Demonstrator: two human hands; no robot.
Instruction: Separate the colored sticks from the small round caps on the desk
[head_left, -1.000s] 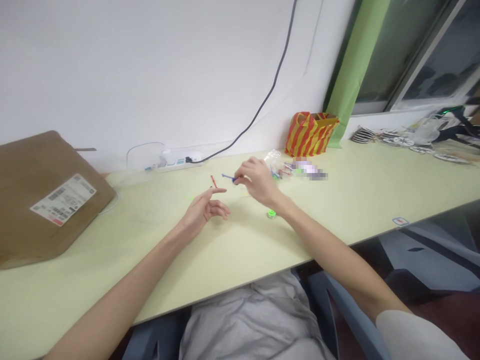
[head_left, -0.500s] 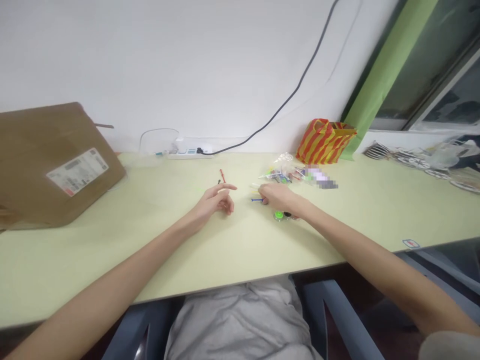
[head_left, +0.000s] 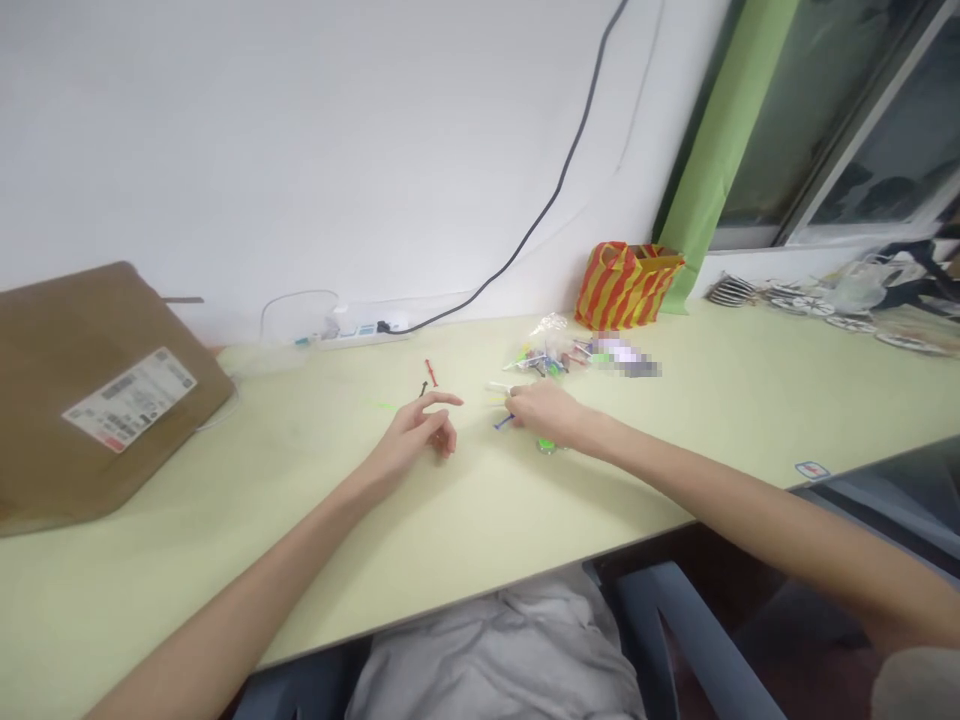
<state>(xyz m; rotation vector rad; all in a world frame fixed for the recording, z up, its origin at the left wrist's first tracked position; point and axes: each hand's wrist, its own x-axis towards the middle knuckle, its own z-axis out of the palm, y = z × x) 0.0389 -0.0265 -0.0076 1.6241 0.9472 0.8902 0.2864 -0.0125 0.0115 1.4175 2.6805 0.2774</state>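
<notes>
The left hand is loosely curled over the worktop, near a black stick and a red stick. The right hand meets a blue stick, its grip unclear, beside a green round piece. A striped bag stands by the wall.

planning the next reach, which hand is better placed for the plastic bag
Likely the right hand, just in front of the plastic bag; the left hand is farther off, beside the black stick.
</notes>
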